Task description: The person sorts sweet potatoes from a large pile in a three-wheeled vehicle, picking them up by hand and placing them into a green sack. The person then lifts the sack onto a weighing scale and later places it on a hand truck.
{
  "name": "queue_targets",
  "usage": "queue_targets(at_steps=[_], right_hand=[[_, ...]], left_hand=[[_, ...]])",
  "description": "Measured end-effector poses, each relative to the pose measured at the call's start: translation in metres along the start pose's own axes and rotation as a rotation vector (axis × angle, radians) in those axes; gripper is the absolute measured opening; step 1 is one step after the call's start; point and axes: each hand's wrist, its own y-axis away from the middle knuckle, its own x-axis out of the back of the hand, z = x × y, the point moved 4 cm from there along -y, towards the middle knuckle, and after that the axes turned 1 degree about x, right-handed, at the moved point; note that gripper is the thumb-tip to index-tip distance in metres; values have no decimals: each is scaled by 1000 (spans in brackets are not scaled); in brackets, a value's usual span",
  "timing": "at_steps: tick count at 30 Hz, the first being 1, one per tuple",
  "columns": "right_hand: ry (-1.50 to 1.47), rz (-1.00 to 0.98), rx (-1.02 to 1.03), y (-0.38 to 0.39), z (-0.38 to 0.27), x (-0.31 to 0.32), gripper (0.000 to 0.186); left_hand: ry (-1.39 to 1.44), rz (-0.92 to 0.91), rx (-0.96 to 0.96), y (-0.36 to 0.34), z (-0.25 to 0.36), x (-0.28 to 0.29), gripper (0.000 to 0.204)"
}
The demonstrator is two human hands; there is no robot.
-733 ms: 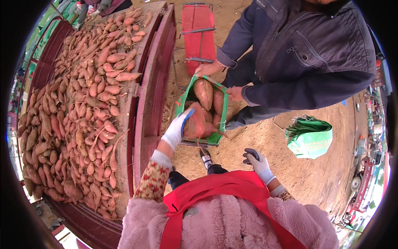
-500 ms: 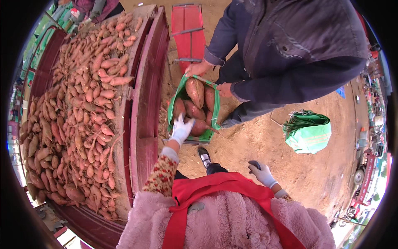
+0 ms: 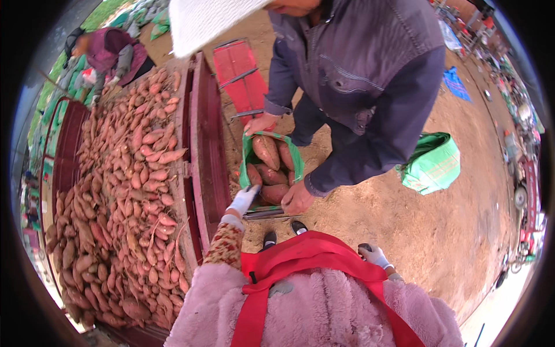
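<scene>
My left hand (image 3: 240,202), in a white glove with dark coating, reaches to the lower-left corner of a green bag (image 3: 295,153); its blurred fingertips hide whether they grip. Large sweet potatoes (image 3: 266,151) fill the bag, which rests on a metal frame (image 3: 266,214). A co-worker holds the rim with one hand (image 3: 259,123) at the upper left and has the other (image 3: 296,198) at the lower-right corner. My gloved right hand (image 3: 374,256) hangs apart at the lower right, fingers loosely bent, holding nothing I can see.
A truck bed (image 3: 205,144) of sweet potatoes (image 3: 127,231) lines the left, with another person (image 3: 115,55) at its far end. A red cart (image 3: 236,81) lies behind the bag. The co-worker (image 3: 352,87) stands opposite; folded green bags (image 3: 428,173) sit on the ground rightward.
The large sweet potato in my left hand was released into the bag. That hand moved to the lower-left corner. The co-worker's lower hand moved down the right side. The view has shifted.
</scene>
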Motion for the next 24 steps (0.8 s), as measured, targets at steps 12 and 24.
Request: queue_targets(at_steps=[12, 24], right_hand=[[-121, 204, -112, 77, 41, -48, 40], [-483, 592, -251, 104, 211, 79, 37]], left_hand=[[380, 64, 191, 126, -103, 18, 26], [-266, -283, -28, 104, 92, -202, 25]])
